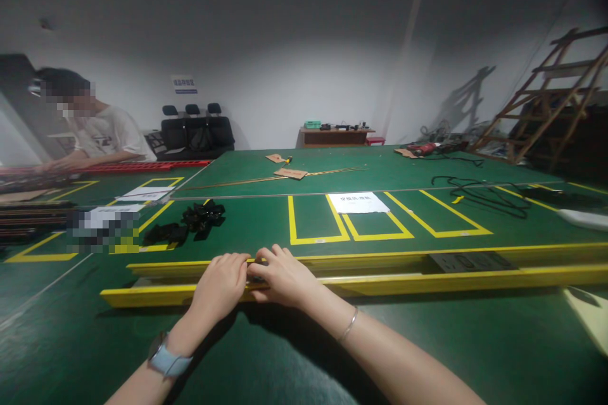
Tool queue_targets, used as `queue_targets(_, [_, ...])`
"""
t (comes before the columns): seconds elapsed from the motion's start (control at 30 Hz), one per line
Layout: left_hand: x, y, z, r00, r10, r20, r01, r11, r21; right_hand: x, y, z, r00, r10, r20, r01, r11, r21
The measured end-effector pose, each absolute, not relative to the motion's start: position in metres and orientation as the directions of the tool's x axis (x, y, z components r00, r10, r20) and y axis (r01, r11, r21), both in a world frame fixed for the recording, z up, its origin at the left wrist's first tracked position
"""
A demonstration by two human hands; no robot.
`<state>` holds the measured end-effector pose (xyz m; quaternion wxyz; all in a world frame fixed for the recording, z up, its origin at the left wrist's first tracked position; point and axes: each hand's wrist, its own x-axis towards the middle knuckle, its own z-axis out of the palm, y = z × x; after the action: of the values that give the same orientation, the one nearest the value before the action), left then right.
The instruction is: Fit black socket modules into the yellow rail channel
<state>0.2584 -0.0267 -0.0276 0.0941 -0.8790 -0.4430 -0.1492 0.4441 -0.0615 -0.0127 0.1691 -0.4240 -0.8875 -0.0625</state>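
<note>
A long yellow channel rail (427, 280) lies across the green table in front of me. My left hand (222, 285) and my right hand (284, 276) rest side by side on the rail near its left end, fingers curled over its edge. Between them a small dark part (256, 278) shows in the channel; the fingers pinch at it. A dark flat plate (472, 261) sits in the rail farther right. A pile of small black parts (187, 223) lies beyond the rail to the left.
Yellow tape boxes and a white paper sheet (358, 202) mark the green table (304, 335). Black cable (479, 192) coils at right. Another person (97, 133) works at far left beside red rails (142, 166). A wooden ladder frame (546, 98) leans at right.
</note>
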Motion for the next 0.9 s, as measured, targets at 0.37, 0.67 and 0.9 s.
queue_targets(0.37, [0.2605, -0.029, -0.026, 0.535, 0.763, 0.362, 0.814, -0.581, 0.02, 0.4443, -0.0592, -0.0186, -0.577, 0.722, 0.381, 0.774, 0.633, -0.028])
queue_targets(0.67, [0.262, -0.0293, -0.0242, 0.519, 0.778, 0.355, 0.824, -0.566, 0.034, 0.443, -0.061, -0.0207, -0.577, 0.728, 0.37, 0.781, 0.625, -0.011])
queue_targets(0.9, [0.2611, -0.0286, -0.0257, 0.54, 0.758, 0.367, 0.813, -0.582, 0.006, 0.4522, -0.066, -0.0116, -0.548, 0.724, 0.42, 0.74, 0.653, -0.161])
